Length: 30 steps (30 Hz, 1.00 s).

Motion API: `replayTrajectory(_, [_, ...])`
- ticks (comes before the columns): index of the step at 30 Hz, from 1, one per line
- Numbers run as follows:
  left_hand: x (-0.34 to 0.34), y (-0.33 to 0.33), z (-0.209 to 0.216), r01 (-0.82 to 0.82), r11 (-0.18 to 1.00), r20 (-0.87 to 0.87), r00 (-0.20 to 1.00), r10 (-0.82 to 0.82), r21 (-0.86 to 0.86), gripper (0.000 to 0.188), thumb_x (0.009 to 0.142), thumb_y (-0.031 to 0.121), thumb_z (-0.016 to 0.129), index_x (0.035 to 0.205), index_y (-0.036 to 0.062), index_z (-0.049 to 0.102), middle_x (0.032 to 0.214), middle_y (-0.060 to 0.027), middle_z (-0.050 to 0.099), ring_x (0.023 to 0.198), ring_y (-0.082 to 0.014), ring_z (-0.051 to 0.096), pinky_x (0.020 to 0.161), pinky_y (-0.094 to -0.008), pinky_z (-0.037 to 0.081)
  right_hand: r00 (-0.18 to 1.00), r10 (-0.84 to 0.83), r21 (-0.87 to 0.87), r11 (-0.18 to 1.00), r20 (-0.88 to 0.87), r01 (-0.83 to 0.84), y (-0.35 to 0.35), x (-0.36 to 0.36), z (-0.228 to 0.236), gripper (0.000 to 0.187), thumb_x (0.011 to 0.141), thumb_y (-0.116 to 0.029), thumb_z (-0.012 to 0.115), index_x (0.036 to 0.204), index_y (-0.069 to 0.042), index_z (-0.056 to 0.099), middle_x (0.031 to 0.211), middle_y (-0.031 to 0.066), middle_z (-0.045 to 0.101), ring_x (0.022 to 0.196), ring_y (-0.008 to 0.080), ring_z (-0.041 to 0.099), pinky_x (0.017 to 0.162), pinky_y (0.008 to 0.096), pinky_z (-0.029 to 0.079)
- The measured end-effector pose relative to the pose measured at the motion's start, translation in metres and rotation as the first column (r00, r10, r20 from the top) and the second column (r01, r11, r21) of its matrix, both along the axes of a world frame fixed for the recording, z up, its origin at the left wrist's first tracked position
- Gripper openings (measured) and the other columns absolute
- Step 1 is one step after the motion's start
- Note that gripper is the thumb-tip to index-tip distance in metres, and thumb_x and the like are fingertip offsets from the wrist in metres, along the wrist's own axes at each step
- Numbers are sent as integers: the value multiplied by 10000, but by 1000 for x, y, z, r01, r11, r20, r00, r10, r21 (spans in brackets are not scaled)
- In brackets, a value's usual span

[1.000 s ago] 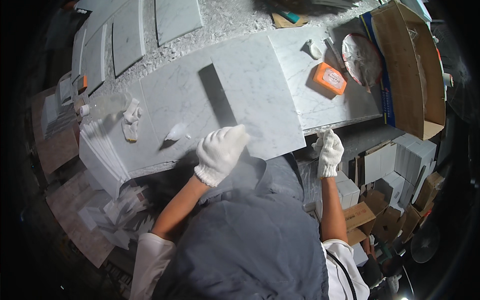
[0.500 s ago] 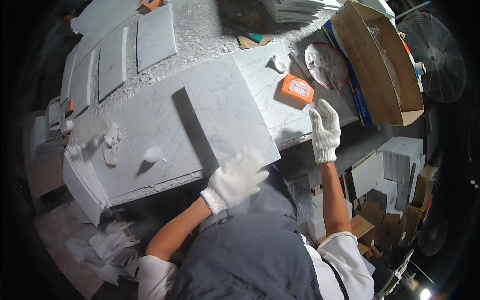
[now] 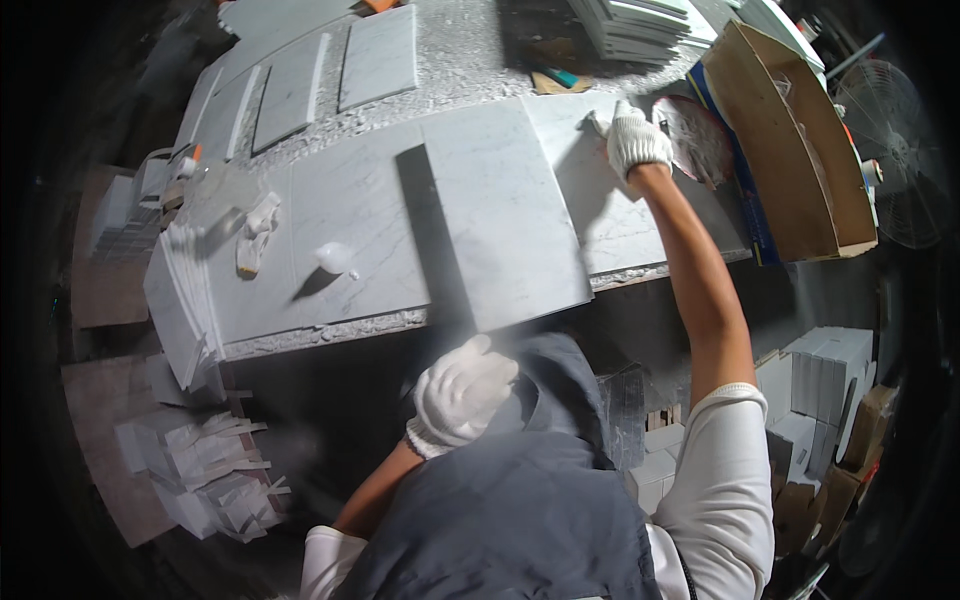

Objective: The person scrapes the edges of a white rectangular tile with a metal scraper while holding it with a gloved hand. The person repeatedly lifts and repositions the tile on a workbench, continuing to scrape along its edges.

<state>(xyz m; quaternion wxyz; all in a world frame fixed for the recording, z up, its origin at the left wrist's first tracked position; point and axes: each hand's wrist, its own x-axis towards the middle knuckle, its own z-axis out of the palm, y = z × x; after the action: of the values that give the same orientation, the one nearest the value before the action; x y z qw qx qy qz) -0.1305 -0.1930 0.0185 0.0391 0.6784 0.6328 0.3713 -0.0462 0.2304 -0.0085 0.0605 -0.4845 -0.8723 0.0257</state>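
A grey-white veined marble tile (image 3: 505, 215) lies across the bench, over other slabs, its near corner at the front edge. My left hand (image 3: 465, 392), in a white knitted glove, hovers just off that edge before my dark apron. Its fingers curl loosely, thumb apart, and nothing shows in it. Reaching over the right part of the bench, my gloved right hand (image 3: 638, 140) has its fingers bent down beside a small white crumpled piece (image 3: 600, 122). Hand and wrist cover the spot of the orange block, so what the fingers grip is hidden. A round dish with clear plastic (image 3: 692, 140) stands beside it.
An open cardboard box (image 3: 800, 150) stands at the right end. A small white cup (image 3: 332, 257) and a crumpled glove (image 3: 258, 235) lie on the left slabs. Thin tiles (image 3: 378, 58) rest on the gritty far surface; stacked tiles (image 3: 630, 28) stand beyond. A fan (image 3: 885, 140) is far right.
My right hand has moved forward and left over the orange block, now out of sight. My left hand has drawn back from the tile's near edge. The view has shifted.
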Motion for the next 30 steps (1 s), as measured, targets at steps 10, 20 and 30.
replayTrajectory(10, [10,0,-4,-41,996,-47,998,44,81,296,826,160,762,1119,130,741,1050,-33,735,1013,-304,692,827,-406,574,950,-85,-253,953,301,166,42,-25,17,609,929,-557,543,1286,-94,715,1372,195,652,1269,362,636,1054,451,504])
replayTrajectory(20, [15,0,-14,14,989,-77,997,-3,146,290,807,132,755,1096,122,744,976,-39,726,973,-296,693,807,-401,581,926,-62,-172,976,373,134,54,-24,-5,433,930,-412,605,1225,-133,757,1304,147,705,1219,328,676,996,465,540])
replayTrajectory(30, [17,-8,-21,4,989,-43,999,2,146,313,800,141,751,1112,127,747,999,-44,725,974,-303,693,807,-402,581,944,-62,-236,961,324,144,45,-28,4,464,926,-407,546,1235,-125,746,1305,180,694,1227,357,663,1003,473,521])
